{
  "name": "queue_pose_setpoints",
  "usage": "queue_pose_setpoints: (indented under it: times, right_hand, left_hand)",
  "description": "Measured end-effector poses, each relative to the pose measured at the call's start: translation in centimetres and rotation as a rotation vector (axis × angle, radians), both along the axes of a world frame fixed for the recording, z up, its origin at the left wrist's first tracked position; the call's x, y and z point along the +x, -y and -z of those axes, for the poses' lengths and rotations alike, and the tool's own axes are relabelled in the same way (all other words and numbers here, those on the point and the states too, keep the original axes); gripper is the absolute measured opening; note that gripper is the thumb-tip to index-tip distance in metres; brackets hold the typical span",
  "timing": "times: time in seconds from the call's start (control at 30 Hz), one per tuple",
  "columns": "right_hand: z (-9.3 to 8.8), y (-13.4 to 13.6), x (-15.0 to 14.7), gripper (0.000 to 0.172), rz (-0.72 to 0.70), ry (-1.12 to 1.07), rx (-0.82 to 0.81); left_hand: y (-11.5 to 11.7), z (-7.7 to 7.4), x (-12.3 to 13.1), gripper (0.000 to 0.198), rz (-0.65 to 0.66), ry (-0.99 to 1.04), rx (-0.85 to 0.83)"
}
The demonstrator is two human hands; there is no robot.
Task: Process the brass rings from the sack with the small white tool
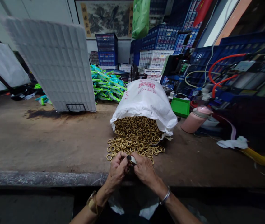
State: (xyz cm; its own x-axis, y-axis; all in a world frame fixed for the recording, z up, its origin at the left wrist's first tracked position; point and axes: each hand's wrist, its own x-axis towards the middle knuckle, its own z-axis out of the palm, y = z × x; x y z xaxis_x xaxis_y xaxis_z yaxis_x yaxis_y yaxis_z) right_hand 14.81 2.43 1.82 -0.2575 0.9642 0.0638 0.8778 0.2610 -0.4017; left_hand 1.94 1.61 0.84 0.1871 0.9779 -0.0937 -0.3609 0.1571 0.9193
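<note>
My left hand (118,168) and my right hand (145,169) meet at the table's front edge, fingers closed in a pinch. Between them shows a small black-and-white piece (132,160), too small to name; its white part lies along my right thumb and forefinger, and its black end points at my left fingertips. Whatever my left fingers pinch is hidden. Just beyond the hands spreads a heap of brass-coloured rings (132,143). They spill from the mouth of a white woven sack (144,96) lying on its side, with red print on top.
On the wooden table (41,143), a white ribbed panel (55,62) stands upright at left. Behind it lie bright green and blue plastic pieces (108,84). A green tray (180,107), a pink bottle (196,119) and a machine with red hoses (225,59) are at right. Crates (157,59) are stacked behind.
</note>
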Motion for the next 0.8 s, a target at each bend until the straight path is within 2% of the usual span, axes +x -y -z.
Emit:
queue_pose_setpoints:
  times: [0.1,0.2,0.4,0.47,0.57,0.67,0.73,0.8]
  right_hand:
    - [0.0,-0.1,0.0,0.026,-0.033,-0.017,-0.057]
    - [0.3,-0.4,-0.1,0.023,-0.005,0.007,-0.074]
    - [1.0,-1.9,0.6,0.02,0.159,-0.017,-0.054]
    - [1.0,-2.2,0.6,0.015,0.183,-0.157,-0.044]
    - [0.9,-2.1,0.0,0.024,0.18,-0.521,-0.115]
    - [0.6,-1.5,-1.0,0.033,0.12,-0.864,-0.351]
    - [0.4,-1.0,-1.6,0.036,0.089,-1.016,-0.538]
    - [0.5,-0.8,-1.9,0.033,0.09,-1.117,-0.65]
  left_hand:
    - [-0.1,0.5,-0.1,0.029,-0.015,-0.025,0.033]
    - [-0.1,0.8,-0.1,0.03,-0.028,-0.045,0.011]
    - [0.0,-0.6,-0.2,0.032,0.002,0.007,0.027]
    - [0.0,-1.0,-0.2,0.033,0.031,0.074,-0.009]
    - [-0.2,-1.1,-0.3,0.032,0.059,0.189,-0.077]
    - [-0.3,-0.9,-0.4,0.029,0.07,0.251,-0.116]
    - [-0.2,-0.8,-0.5,0.028,0.069,0.254,-0.129]
    - [-0.2,-0.8,-0.5,0.029,0.06,0.243,-0.147]
